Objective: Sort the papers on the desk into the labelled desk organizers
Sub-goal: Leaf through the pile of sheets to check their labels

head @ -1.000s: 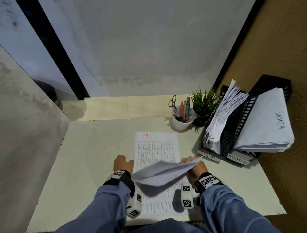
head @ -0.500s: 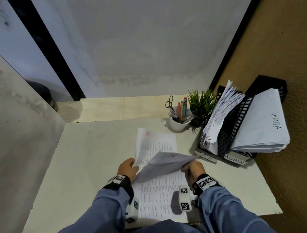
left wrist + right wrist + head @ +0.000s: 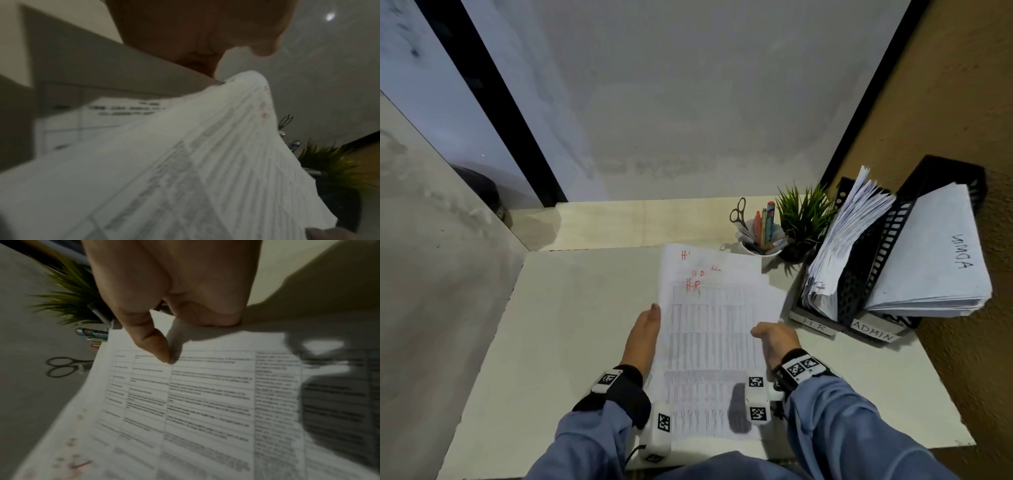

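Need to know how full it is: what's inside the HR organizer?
The HR organizer holds a thick fanned stack of papers leaning left. Their lower ends and the organizer's floor are hidden.

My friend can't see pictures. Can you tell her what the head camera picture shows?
Two hands hold up a sheaf of printed papers marked HR in red over a pale desk, the left hand at one edge, the right hand at the other. To the right stand black organizers labelled HR and ADMIN, full of paper.
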Available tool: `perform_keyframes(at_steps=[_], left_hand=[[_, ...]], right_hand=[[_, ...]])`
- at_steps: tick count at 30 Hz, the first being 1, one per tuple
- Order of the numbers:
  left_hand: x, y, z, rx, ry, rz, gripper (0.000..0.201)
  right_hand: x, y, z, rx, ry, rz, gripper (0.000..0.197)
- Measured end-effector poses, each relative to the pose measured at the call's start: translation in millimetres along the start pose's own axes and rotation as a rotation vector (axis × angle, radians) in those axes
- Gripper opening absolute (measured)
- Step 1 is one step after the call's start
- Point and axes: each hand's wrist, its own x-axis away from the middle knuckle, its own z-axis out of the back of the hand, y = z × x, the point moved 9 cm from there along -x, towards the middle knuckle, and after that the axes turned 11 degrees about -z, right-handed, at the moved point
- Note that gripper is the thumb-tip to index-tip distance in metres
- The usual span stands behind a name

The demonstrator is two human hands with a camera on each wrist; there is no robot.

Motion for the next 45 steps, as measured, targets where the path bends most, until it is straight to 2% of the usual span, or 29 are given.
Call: perform_keyframes(at_steps=[3,7,10,12,15,20,24,26,28,31,32,34,36,37,38,39,40,42,44,45], left_hand=[[3,35,-2,-0.028,0.034,-0.197,0.022],[8,93,1,-0.108,0.166,-0.429,0.009],[15,123,-5,-0.089,0.213,-0.530,0.025],[16,122,-7,-0.024,0.208,-0.512,0.034],[14,112,-5,-0.054,0.219,-0.475,0.044],[11,119,-11,-0.163,0.249,-0.476,0.018],[9,128,-11,-0.121,0.264,-0.504,0.023],[6,115,-12,-0.152,0.226,-0.478,0.026],[3,86,-11,-0.209,0.195,-0.366,0.026],[6,57,-5,-0.306,0.180,-0.316,0.008],[8,57,-4,-0.295,0.186,-0.336,0.006],[12,73,-5,-0.279,0.187,-0.410,0.017],[13,104,-14,-0.319,0.165,-0.535,0.022],[12,121,-21,-0.336,0.144,-0.592,0.018],[10,139,-27,-0.350,0.118,-0.636,0.014],[8,157,-34,-0.369,0.093,-0.670,0.013],[5,174,-41,-0.394,0.068,-0.702,0.014],[1,208,-59,-0.474,0.007,-0.767,0.015],[1,236,-83,-0.546,-0.072,-0.820,0.018],[1,247,-95,-0.569,-0.109,-0.836,0.023]], right_hand=[[26,-28,-19,-0.047,-0.072,0.166,0.023],[92,-83,-36,-0.080,-0.096,0.528,0.015],[137,-113,-41,-0.111,-0.127,0.785,0.025],[149,-117,-41,-0.119,-0.161,0.861,0.029],[146,-107,-43,-0.059,-0.161,0.851,0.032],[136,-101,-41,-0.040,-0.055,0.769,0.023],[133,-108,-38,-0.111,-0.081,0.804,0.025],[115,-100,-36,-0.076,-0.048,0.756,0.019],[95,-84,-37,0.006,-0.015,0.662,0.012],[78,-71,-37,0.103,-0.009,0.594,0.012],[78,-73,-36,0.147,0.000,0.604,0.011],[90,-90,-34,0.231,0.044,0.700,0.012],[117,-118,-28,0.366,0.158,0.916,0.011],[132,-133,-24,0.442,0.251,1.031,0.018],[142,-148,-18,0.507,0.363,1.110,0.034],[148,-162,-8,0.536,0.473,1.128,0.053],[145,-173,4,0.532,0.571,1.067,0.071],[126,-188,34,0.501,0.695,0.816,0.100],[87,-186,63,0.449,0.688,0.511,0.112],[68,-182,74,0.388,0.631,0.388,0.110]])
